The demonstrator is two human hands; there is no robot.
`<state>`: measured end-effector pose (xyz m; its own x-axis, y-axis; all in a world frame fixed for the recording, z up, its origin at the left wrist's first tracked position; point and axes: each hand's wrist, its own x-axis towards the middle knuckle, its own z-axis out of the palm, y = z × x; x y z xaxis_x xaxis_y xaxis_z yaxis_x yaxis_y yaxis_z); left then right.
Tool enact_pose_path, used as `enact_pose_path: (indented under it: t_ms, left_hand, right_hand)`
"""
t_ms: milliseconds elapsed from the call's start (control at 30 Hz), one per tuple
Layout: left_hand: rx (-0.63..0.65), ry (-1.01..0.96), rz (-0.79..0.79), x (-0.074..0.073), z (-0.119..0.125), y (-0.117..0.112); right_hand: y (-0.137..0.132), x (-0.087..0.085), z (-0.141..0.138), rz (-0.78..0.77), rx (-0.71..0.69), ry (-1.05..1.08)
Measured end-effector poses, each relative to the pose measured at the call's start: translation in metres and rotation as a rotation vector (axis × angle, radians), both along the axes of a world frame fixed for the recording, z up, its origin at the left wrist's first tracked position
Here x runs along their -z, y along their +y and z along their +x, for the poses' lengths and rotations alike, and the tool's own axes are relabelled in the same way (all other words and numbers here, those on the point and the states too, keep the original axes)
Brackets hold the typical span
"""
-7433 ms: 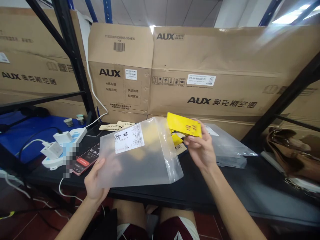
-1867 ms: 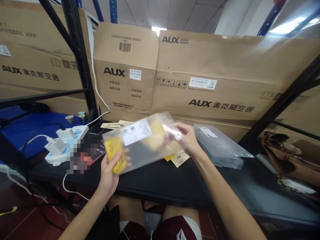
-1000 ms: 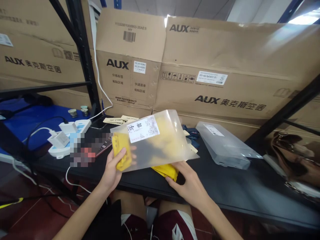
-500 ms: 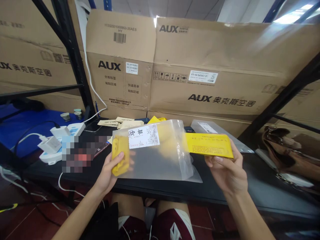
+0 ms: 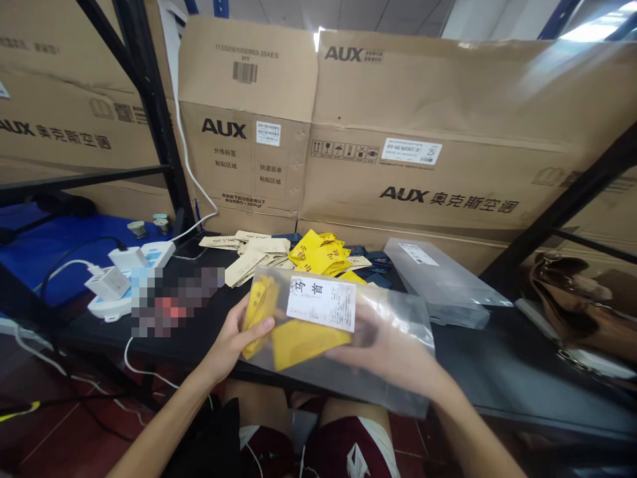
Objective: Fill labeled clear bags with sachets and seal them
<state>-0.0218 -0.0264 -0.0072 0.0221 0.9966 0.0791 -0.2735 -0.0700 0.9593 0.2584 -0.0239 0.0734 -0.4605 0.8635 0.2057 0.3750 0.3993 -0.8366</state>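
My left hand (image 5: pixel 237 340) is closed on the left end of a translucent plastic bag (image 5: pixel 409 312), pinching yellow packets (image 5: pixel 261 302) through its wall. A white label (image 5: pixel 322 303) with black characters is on the bag's front. My right hand (image 5: pixel 381 355) reaches inside the bag through its right end. Its fingers, blurred by the plastic, are closed on a yellow envelope (image 5: pixel 306 345) lying beside the other packets. Behind the bag lies a heap of yellow envelopes (image 5: pixel 318 252), with cream envelopes (image 5: pixel 256 253) to its left.
More plastic bags (image 5: pixel 442 275) lie to the right, near a brown handbag (image 5: pixel 582 299). A power strip (image 5: pixel 149 259) with white chargers is at the left on the black table (image 5: pixel 497 358). Large cardboard boxes (image 5: pixel 408 119) stand behind, between black metal posts.
My right hand has moved left into the bag, carrying the yellow envelope inside. The bag has shifted right and lower, uncovering the heap of envelopes behind it.
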Motion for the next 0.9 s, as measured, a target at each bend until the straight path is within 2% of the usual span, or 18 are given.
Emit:
enact_pose_path:
  t_ms: [133, 233, 400, 533, 600, 700, 767, 900]
  left_hand:
    - [-0.013, -0.033, -0.036, 0.002, -0.003, 0.0]
    - [-0.05, -0.077, -0.095, 0.0, -0.002, -0.003]
    - [-0.062, -0.114, -0.039, -0.005, 0.003, -0.006]
    - [0.04, 0.009, 0.059, -0.004, 0.002, -0.002]
    - [0.062, 0.037, 0.073, -0.002, 0.001, 0.0]
    - [0.063, 0.007, 0.073, -0.001, 0.001, 0.001]
    - [0.056, -0.007, 0.065, -0.001, 0.001, 0.001]
    - [0.076, -0.022, 0.076, -0.001, 0.0, -0.001]
  right_hand:
    - [0.001, 0.003, -0.051, 0.088, -0.053, 0.065]
    - [0.006, -0.001, -0.065, 0.058, -0.02, 0.051]
    - [0.014, -0.007, -0.046, 0.023, -0.061, -0.05]
    - [0.014, -0.008, -0.029, -0.251, -0.105, -0.287]
    - [0.014, -0.006, -0.03, -0.279, -0.074, -0.213]
    - [0.015, 0.002, -0.041, -0.224, -0.02, 0.085]
    - [0.016, 0.01, -0.049, -0.26, -0.063, 0.199]
    - [0.021, 0.017, -0.054, -0.318, -0.219, 0.21]
